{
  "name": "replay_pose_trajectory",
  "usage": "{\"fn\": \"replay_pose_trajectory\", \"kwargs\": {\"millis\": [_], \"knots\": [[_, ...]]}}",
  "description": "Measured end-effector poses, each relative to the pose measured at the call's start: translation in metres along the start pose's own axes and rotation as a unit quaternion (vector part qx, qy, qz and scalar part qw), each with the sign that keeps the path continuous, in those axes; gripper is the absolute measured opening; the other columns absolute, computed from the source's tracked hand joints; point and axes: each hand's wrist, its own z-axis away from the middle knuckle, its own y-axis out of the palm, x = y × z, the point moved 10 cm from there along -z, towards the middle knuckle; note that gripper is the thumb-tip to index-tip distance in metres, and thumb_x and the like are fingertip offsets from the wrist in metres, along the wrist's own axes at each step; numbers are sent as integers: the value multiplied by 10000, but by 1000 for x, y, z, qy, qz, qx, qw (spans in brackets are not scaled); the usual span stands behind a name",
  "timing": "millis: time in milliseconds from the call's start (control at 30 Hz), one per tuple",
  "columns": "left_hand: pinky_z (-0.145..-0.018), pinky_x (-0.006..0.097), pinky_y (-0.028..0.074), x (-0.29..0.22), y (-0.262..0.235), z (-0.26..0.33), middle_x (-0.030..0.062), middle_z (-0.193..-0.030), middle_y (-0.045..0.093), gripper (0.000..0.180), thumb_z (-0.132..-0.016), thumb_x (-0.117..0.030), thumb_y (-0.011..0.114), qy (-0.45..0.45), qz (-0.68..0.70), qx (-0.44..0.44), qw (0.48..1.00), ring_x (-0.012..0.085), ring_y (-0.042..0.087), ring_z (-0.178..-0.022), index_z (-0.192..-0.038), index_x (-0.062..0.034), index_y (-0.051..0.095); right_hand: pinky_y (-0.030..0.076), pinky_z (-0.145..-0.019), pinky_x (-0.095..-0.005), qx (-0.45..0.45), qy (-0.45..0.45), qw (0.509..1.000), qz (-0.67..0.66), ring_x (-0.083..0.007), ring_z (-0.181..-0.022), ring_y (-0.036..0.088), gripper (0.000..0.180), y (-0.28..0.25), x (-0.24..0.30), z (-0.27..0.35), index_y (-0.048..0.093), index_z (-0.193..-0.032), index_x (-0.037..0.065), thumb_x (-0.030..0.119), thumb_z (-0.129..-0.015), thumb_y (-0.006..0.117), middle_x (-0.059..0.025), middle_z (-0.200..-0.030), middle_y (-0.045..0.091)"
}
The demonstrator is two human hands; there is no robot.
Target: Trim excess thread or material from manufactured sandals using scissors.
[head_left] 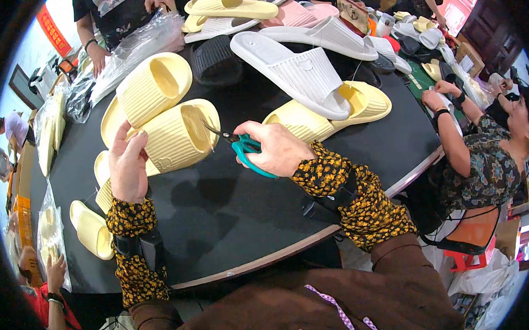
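My left hand (129, 165) is closed on the edge of a ribbed yellow slipper (175, 136), raised above the black table (232, 237). My right hand (281, 149) grips a pair of scissors (251, 152) with teal handles. Their dark blades point left, at the slipper's foot opening. Another yellow slipper (155, 87) lies just behind the held one. Partly hidden behind my left hand and wrist are more yellow slippers, and a single yellow slipper (92, 230) rests left of my wrist.
White slippers (296, 69), a black slipper (215, 60) and a yellow slipper (365, 104) are heaped beyond my hands. Clear plastic bags (135, 49) lie far left. A seated person (482, 149) works at the right; others stand around the table.
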Motion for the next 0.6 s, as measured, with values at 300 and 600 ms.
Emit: {"fn": "replay_pose_trajectory", "kwargs": {"millis": [300, 600], "knots": [[-716, 226, 429, 0, 5, 3, 86, -997, 619, 410, -828, -36, 522, -6, -11, 21, 1000, 97, 570, -819, -1228, 9, 439, 490, -689, -387, -45, 33, 997, -53, -301, -773, 630, 351, -14, 0, 1, 558, -1034, 59, 223, -734, 636, -173, -811, 631], [-622, 165, 392, -9, 23, 10, 34, -943, 611, 443, -830, -45, 536, 15, -72, 8, 997, 43, 530, -741, -1249, 25, 408, 487, -645, -377, -66, -18, 992, 110, -288, -731, 611, 350, -19, 7, 2, 538, -1055, 84, 204, -742, 640, -138, -840, 618]]}}
